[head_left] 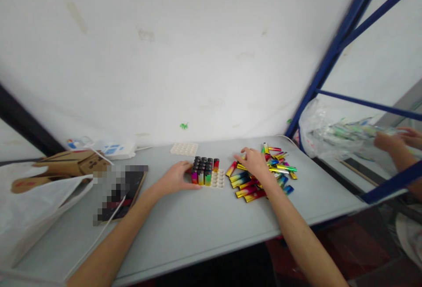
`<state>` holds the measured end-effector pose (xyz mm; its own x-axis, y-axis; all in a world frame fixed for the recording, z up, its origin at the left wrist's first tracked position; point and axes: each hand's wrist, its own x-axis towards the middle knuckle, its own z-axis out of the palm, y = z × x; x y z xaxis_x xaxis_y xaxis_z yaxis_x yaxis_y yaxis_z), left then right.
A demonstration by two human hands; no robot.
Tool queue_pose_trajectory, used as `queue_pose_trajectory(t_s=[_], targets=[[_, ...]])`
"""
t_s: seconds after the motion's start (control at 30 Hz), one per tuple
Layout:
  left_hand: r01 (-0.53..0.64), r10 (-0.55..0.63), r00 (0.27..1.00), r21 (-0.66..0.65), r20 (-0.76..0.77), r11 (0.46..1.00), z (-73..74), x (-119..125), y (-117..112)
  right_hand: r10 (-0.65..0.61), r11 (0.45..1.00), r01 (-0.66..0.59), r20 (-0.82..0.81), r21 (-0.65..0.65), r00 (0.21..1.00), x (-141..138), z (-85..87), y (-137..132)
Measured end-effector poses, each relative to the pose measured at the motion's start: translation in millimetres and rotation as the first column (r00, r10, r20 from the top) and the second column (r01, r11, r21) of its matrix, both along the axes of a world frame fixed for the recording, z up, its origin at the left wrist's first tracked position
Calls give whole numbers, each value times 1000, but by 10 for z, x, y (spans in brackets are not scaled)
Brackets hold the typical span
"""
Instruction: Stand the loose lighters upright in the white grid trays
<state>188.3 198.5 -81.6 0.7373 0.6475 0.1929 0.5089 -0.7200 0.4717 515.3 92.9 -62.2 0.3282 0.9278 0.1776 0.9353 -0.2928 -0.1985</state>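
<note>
On the table, lighters with black tops and shiny coloured bodies stand upright in rows in a white tray with round hollows. Its right part shows bare hollows, apart from a red lighter at the back. My left hand is curved around the tray's left end, thumb along the front and fingers at the side, gripping it. Over a loose heap of shiny multicoloured lighter bodies, my right hand hovers or rests with thumb and forefinger apart; its other fingers are partly hidden. I see nothing held in it.
Another white hollowed tray lies by the wall. To the left are a pixelated dark panel, brown cardboard, a white bag and a cable. Beyond the blue frame, another person's hands handle a clear plastic bag.
</note>
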Motion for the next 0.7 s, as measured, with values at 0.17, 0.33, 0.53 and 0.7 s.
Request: queue_pose_trajectory(t_s=[0.17, 0.33, 0.53, 0.7], targets=[[-1, 1, 1000, -5, -11, 1000, 0, -1, -8, 149, 988, -148, 20, -32, 989, -267, -29, -3], [-18, 18, 1000, 4, -10, 1000, -2, -6, -7, 237, 972, -237, 34, 2, 971, -376, -75, 1], [-3, 3, 1000, 6, -19, 1000, -22, -10, 18, 242, 970, -243, -45, -3, 969, -394, -58, 28], [-1, 1, 1000, 1, -25, 1000, -20, -9, 25, 250, 968, -250, -72, 6, 966, -391, -115, 67]])
